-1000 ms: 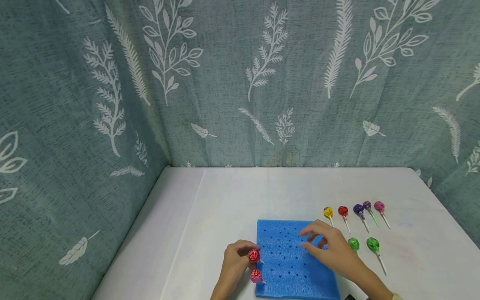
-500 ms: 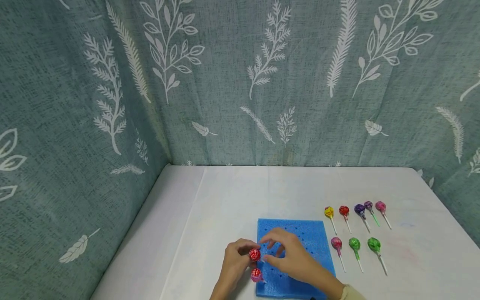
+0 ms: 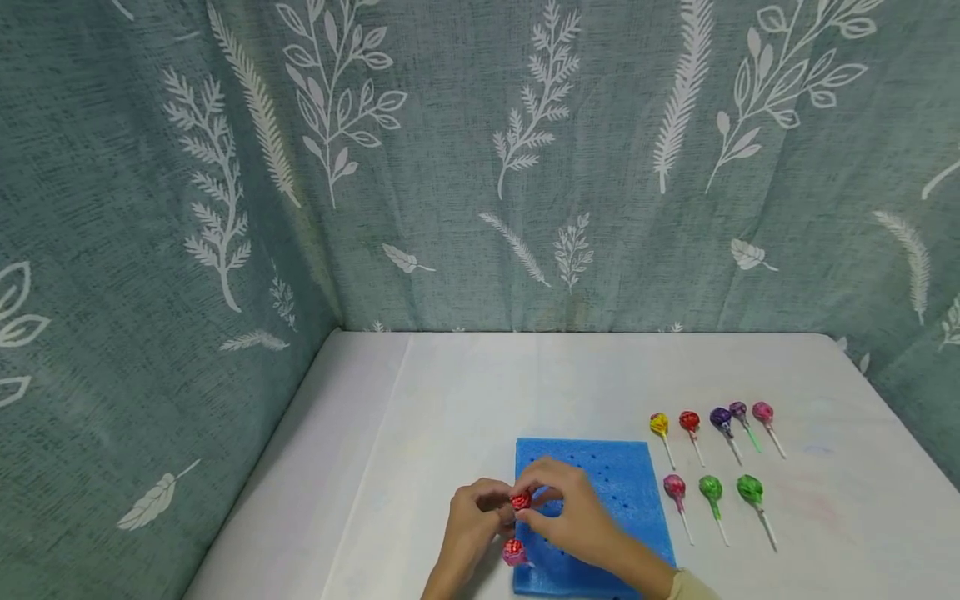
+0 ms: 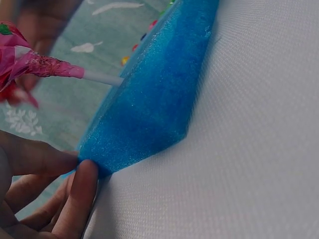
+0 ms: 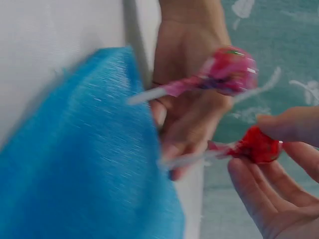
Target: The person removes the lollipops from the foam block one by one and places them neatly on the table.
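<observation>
A blue foam block (image 3: 637, 483) with rows of small holes lies on the white table. My left hand (image 3: 468, 525) grips its left edge; the left wrist view shows the thumb and a finger pinching the foam (image 4: 149, 99) at a corner. Two lollipops stand with their sticks in the block near that edge. Between the thumb and fingers of my right hand (image 5: 291, 174) is the head of the red lollipop (image 5: 261, 145), its white stick reaching the foam. The pink-and-red lollipop (image 5: 232, 72) beside it is untouched. In the head view the fingers partly cover the red lollipop (image 3: 521, 500).
Right of the block lie several lollipops in two rows. The back row has a yellow one (image 3: 659, 424), a red one (image 3: 689, 422), purple ones and a pink one (image 3: 762, 412). In front are a pink one (image 3: 674, 486) and two green ones (image 3: 749, 488). A patterned curtain (image 3: 450, 167) stands behind.
My right hand has moved left across the foam block and now pinches the red lollipop's head. My left hand has kept its place at the block's edge.
</observation>
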Demonstrator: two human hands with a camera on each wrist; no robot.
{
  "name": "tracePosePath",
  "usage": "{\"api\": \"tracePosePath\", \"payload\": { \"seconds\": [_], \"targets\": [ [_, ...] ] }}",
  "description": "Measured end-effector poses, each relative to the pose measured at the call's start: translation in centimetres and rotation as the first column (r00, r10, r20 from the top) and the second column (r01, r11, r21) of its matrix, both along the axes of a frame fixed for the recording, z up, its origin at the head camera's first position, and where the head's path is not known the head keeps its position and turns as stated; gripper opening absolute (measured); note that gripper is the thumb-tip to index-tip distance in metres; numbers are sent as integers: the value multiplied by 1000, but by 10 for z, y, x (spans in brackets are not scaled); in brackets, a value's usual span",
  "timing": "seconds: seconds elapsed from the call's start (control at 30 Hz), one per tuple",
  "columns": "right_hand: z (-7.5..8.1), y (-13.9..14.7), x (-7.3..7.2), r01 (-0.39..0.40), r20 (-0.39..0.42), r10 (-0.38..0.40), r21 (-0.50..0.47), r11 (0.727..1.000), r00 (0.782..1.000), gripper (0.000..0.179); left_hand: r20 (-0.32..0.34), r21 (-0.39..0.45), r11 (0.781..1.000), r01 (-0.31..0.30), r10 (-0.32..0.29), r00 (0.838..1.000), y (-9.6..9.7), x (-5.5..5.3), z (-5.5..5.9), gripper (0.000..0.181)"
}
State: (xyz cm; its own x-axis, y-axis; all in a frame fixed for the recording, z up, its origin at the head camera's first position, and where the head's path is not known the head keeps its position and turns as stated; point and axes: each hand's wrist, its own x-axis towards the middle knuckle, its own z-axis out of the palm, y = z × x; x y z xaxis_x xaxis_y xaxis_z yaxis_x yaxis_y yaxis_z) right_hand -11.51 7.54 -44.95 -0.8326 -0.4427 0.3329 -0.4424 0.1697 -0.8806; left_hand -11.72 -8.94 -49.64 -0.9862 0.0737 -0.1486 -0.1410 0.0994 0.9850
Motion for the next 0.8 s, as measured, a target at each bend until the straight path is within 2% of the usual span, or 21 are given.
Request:
{"api": "tracePosePath", "payload": {
  "seconds": [0.1,0.17,0.27,0.37,0.47,0.57,0.67,0.73,0.8],
  "targets": [
    [12,10,-1,45,-85,-54,-105,993,995,18,9,-7,1000,-11,11,1000,1,-1,-5,17],
    [23,22,-2,74,-123,-92,-140,987,988,19,14,-7,1000,-18,18,1000,1,-1,-6,17],
    [35,45,-3,136,-124,-151,-124,983,981,21,19,-2,1000,-27,27,999,1,0,-5,18],
    [41,72,-3,201,-99,-207,-64,977,973,24,26,7,1000,-26,26,999,0,1,-5,18],
    [41,97,-2,288,-125,-289,-28,957,949,27,32,15,1000,-27,26,999,0,1,-6,18],
    [40,120,0,419,-136,-409,54,906,902,27,33,11,999,-32,31,999,1,0,-6,18],
    [37,140,3,546,-143,-528,156,823,837,26,35,8,999,-36,36,999,1,0,-7,18],
    [35,153,5,605,-151,-586,211,768,796,26,35,7,999,-36,36,999,1,0,-6,18],
    [31,166,6,644,-158,-626,245,724,764,26,31,10,999,-34,34,999,2,0,-6,18]
  ]
}}
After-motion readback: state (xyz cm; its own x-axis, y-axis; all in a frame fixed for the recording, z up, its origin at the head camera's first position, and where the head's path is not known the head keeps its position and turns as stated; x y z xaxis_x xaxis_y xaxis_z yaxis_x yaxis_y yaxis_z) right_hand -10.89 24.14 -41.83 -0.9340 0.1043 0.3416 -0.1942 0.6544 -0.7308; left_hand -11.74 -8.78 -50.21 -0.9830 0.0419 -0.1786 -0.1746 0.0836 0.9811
